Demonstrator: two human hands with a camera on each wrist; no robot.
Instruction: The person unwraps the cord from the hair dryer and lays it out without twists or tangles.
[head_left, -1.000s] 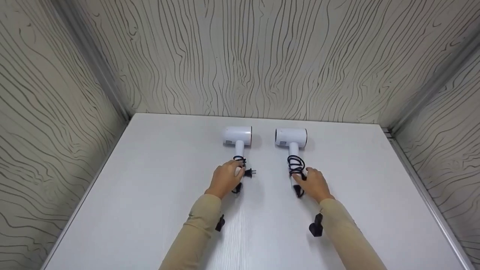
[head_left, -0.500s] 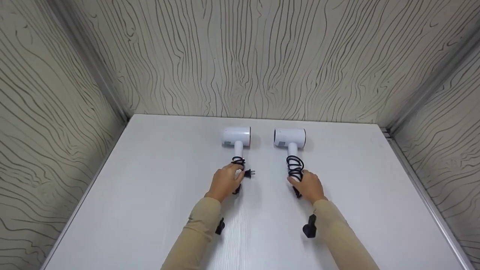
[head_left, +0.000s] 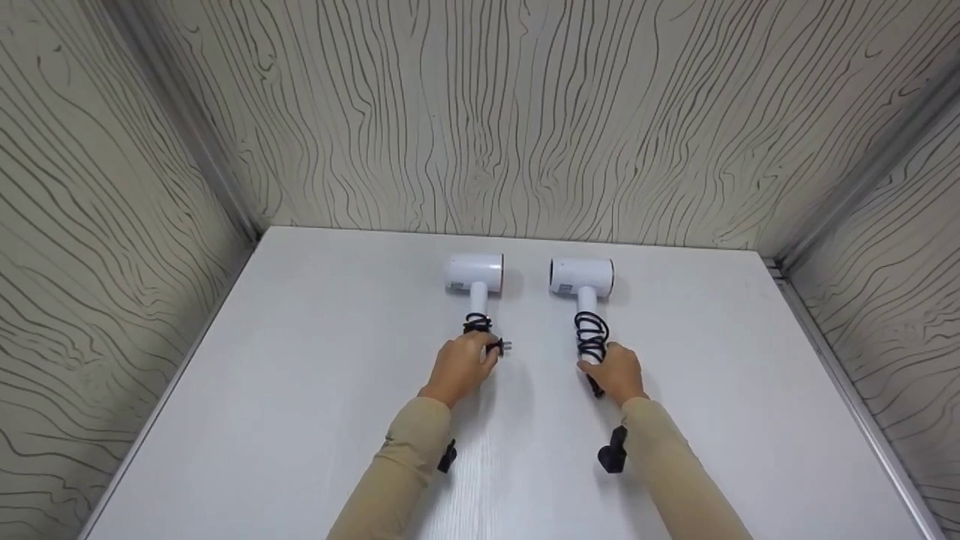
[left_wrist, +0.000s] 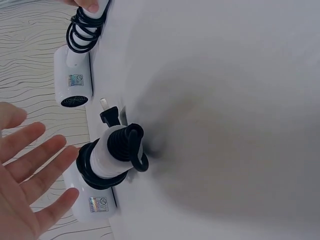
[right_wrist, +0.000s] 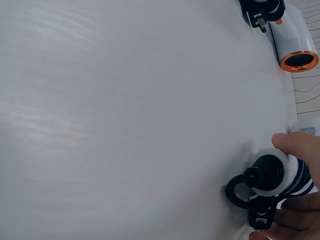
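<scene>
Two white hair dryers with black cords wound round their handles lie side by side on a white table [head_left: 360, 337]. Above the handle of the left hair dryer [head_left: 474, 272] is my left hand [head_left: 461, 367]. In the left wrist view its fingers [left_wrist: 37, 155] are straight and spread, beside the wound cord. A two-pin plug [left_wrist: 110, 116] sticks out from that handle. My right hand [head_left: 619, 371] holds the lower handle of the right hair dryer [head_left: 583, 277], thumb on one side and fingers on the other. A folded plug [right_wrist: 262, 215] shows by those fingers.
A wood-grain patterned wall [head_left: 480, 127] stands behind the table, with similar panels at left and right. Metal rails [head_left: 847, 382] run along the table's sides. Black wrist devices [head_left: 613, 451] hang under both sleeves.
My right hand has shifted left and now holds the lower handle of the right hair dryer. My left hand has moved slightly right, over the plug. Both hair dryers stay in place.
</scene>
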